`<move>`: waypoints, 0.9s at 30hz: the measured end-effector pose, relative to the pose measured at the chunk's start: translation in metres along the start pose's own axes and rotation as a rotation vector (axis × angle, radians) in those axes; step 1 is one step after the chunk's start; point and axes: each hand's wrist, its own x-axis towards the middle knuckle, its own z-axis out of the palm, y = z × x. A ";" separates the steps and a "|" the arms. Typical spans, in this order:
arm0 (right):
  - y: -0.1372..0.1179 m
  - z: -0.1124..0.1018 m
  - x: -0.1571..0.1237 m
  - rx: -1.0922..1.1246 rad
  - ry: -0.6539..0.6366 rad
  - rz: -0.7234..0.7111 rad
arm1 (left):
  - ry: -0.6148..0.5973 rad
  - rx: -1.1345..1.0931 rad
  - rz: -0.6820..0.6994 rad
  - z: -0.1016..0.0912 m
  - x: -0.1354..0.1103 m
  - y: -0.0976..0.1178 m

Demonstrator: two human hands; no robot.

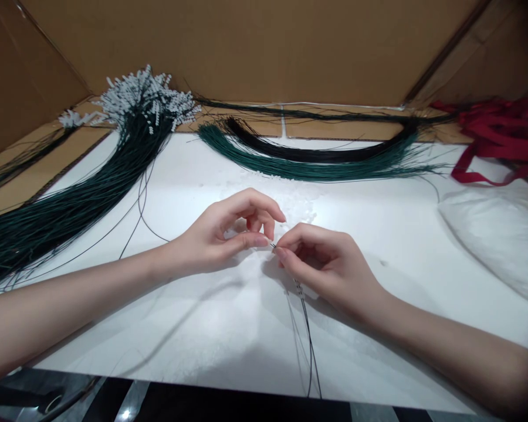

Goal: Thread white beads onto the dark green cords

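Observation:
My right hand (330, 258) pinches thin dark wires (310, 346) between thumb and index finger. Their tips poke out to the left of the fingers, and the tails hang down past the table's front edge. Small white beads (298, 288) sit on the wires just below the hand. My left hand (235, 228) is at the wire tips, its thumb against a curled finger and its index finger raised. A tiny white bead seems to be at the thumb tip, mostly hidden. Loose white beads (305, 210) lie on the white table behind the hands.
A large bundle of green wires with white beaded ends (145, 105) lies at left. Curved bundles of green wire (308, 170) and black wire (317, 153) lie at the back. Red ribbon (501, 140) and a clear plastic bag (501, 234) are at right. Cardboard walls (255, 53) enclose the table.

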 end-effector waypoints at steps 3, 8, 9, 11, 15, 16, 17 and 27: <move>-0.001 0.000 0.000 0.001 0.008 -0.002 | 0.001 0.025 -0.013 -0.001 -0.001 0.001; -0.001 -0.001 0.000 0.000 0.010 -0.004 | 0.002 0.063 -0.029 -0.001 -0.002 0.001; -0.001 -0.001 0.000 0.000 0.012 -0.007 | 0.003 0.069 -0.035 -0.001 -0.002 0.002; -0.001 -0.001 0.000 0.001 0.018 -0.011 | 0.003 0.077 -0.042 -0.001 -0.002 0.003; -0.002 0.000 0.000 0.004 0.024 -0.013 | -0.005 0.080 -0.050 -0.001 -0.001 0.005; -0.002 0.000 0.000 0.004 0.024 -0.011 | -0.007 0.080 -0.052 -0.001 -0.001 0.006; -0.002 0.000 0.000 0.003 0.026 -0.008 | -0.009 0.080 -0.053 -0.001 -0.001 0.006; -0.002 0.000 0.000 0.009 0.035 0.000 | -0.008 0.065 -0.063 0.000 -0.001 0.006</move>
